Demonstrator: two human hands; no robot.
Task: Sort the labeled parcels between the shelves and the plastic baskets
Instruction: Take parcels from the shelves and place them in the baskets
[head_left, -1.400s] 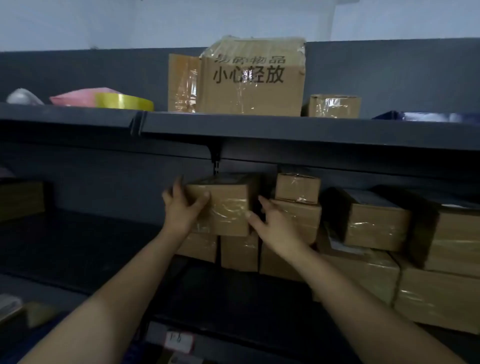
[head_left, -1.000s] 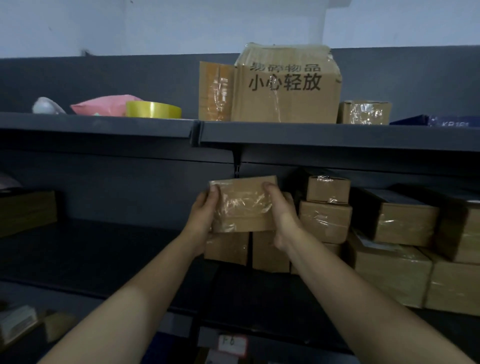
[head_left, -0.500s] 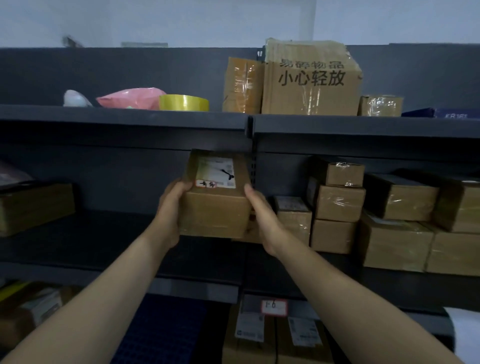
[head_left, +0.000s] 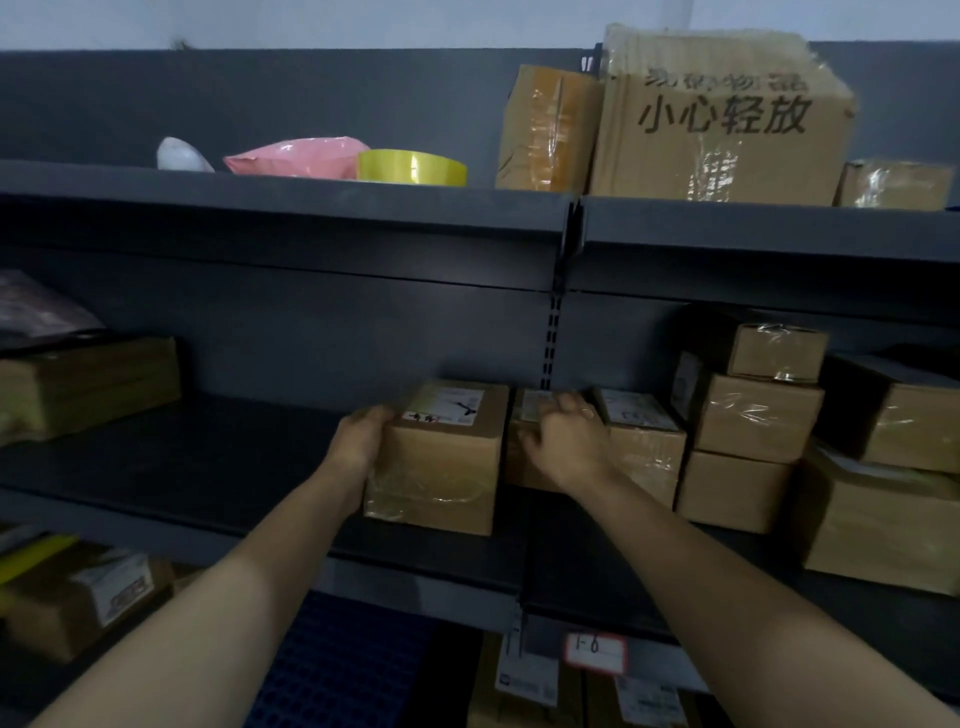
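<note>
Your left hand (head_left: 363, 436) curls round the left side of the labeled box (head_left: 441, 467). That box sits on the middle shelf (head_left: 208, 467). Your right hand (head_left: 566, 441) bends its fingers over the next box (head_left: 517, 470), just beside it.

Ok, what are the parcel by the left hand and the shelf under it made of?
Parcel: matte brown cardboard, wrapped in glossy clear tape that glints and wrinkles on the front; white paper label on top. Shelf: likely painted metal, dark grey, matte, judging by its thin folded lip and slotted upright.
</note>
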